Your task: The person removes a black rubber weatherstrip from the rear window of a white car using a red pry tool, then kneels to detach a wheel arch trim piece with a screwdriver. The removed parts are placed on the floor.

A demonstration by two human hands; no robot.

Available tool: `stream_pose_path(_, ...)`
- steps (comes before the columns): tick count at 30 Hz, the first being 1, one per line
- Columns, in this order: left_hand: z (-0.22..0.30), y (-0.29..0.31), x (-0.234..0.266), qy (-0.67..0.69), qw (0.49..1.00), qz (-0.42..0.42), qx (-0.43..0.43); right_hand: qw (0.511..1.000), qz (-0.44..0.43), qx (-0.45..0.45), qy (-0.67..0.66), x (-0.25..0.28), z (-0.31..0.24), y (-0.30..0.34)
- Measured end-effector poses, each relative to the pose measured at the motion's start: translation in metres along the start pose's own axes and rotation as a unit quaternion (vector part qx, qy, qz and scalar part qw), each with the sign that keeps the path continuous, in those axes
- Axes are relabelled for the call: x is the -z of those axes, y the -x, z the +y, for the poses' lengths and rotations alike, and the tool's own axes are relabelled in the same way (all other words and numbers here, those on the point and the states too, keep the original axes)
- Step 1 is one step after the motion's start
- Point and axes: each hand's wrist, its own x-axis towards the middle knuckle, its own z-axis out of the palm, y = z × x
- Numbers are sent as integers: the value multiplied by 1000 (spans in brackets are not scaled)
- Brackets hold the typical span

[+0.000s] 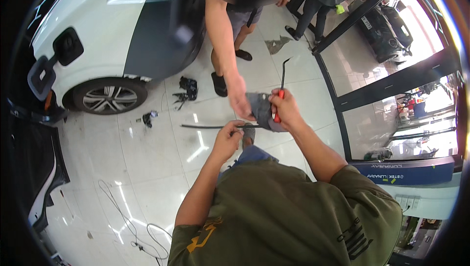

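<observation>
Head view: a white car (98,31) stands on the tiled floor (161,158). The right hand (285,109) clenches a red-handled pry tool (280,97) against grey cloth (262,112), which a co-worker's hand (239,100) touches. The left hand (227,136) pinches a thin black strip (205,127).

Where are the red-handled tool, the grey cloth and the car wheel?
Red-handled tool (277,114): head view, on its red handle.
Grey cloth (262,110): head view, on its middle.
Car wheel (109,98): head view, on its hub.
</observation>
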Motion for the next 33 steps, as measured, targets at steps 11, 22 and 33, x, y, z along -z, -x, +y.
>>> stream_pose_path(11, 11, 81, 58, 112, 991, 60, -35, 972, 54, 20, -227, 10, -58, -7)
stream_pose_path(22, 9, 37, 30, 64, 995, 73, -16, 955, 32, -26, -293, 46, -47, -26)
stream_pose_path(33, 50, -14, 23, 118, 981, 154, -12, 971, -36, -46, -233, 66, 21, -27)
